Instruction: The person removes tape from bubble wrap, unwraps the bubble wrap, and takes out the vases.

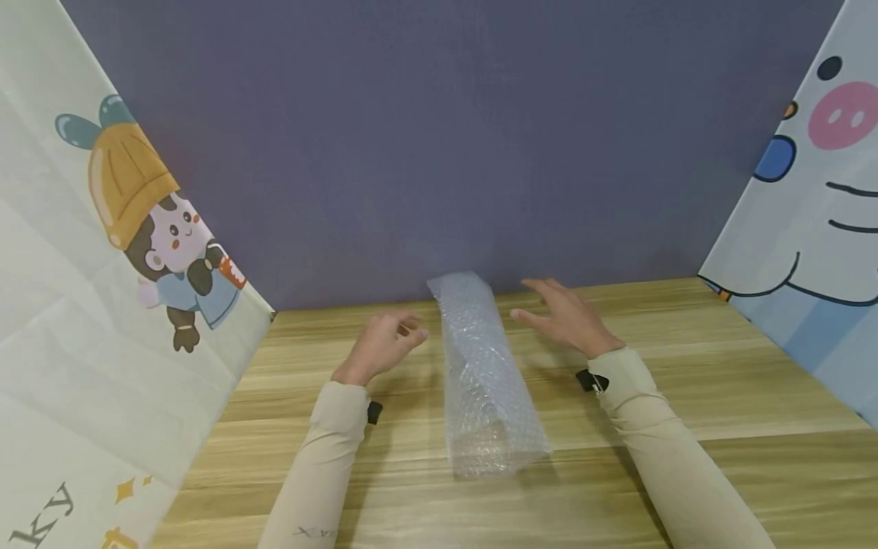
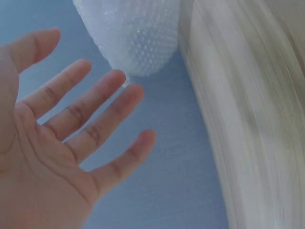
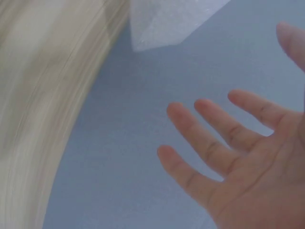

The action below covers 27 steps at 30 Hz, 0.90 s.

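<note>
A long bundle of clear bubble wrap (image 1: 483,374) lies lengthwise on the wooden table, its far end close to the back panel. Whatever may be inside cannot be made out. My left hand (image 1: 382,347) hovers just left of the bundle, fingers loosely bent and holding nothing. On the other side, my right hand (image 1: 571,319) stays apart from it with fingers spread. In the left wrist view, the open left palm (image 2: 52,148) faces the wrap's rounded end (image 2: 147,43). The right wrist view has the spread right hand (image 3: 248,157) below a corner of the wrap (image 3: 167,24).
The wood-grain table (image 1: 686,366) meets a dark blue-grey panel (image 1: 466,137) at the back. White sheets with cartoon prints flank it, a child in an orange hat (image 1: 133,183) on the left and a pink-nosed figure (image 1: 833,229) on the right. Both wrists carry black straps.
</note>
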Motion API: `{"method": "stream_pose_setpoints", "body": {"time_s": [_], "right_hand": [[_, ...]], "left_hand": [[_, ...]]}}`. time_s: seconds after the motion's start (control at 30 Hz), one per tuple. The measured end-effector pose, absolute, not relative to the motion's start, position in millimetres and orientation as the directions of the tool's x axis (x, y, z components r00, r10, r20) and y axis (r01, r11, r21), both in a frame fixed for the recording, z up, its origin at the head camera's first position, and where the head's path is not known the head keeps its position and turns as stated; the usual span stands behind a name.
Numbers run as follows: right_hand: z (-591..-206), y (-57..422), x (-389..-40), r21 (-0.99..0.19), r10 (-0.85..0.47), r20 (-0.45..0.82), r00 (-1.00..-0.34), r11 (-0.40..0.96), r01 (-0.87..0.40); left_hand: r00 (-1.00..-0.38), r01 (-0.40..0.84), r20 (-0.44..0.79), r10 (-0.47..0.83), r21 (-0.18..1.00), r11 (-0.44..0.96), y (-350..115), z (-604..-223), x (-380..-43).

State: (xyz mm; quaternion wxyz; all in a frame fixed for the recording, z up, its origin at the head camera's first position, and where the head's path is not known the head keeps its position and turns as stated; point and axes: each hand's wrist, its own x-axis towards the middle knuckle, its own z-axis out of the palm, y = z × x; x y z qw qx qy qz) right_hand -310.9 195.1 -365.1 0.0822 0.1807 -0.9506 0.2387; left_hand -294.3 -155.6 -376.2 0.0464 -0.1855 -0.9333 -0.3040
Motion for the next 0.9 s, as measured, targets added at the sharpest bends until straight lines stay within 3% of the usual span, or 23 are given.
{"method": "stream_pose_setpoints", "body": {"time_s": [0.43,0.9], "right_hand": [[-364,181,-305,-0.454,-0.47,0.272,-0.84,0.707,-0.542],[-364,170,-300,-0.547,-0.534,0.223,-0.816,0.624,-0.558]], "left_hand": [[-0.894,0.41,0.118,0.432,0.605,0.683,-147,-373,-289],[-0.861,0.362,-0.017,0.508,0.681,0.636,-133,-383,-284]]}}
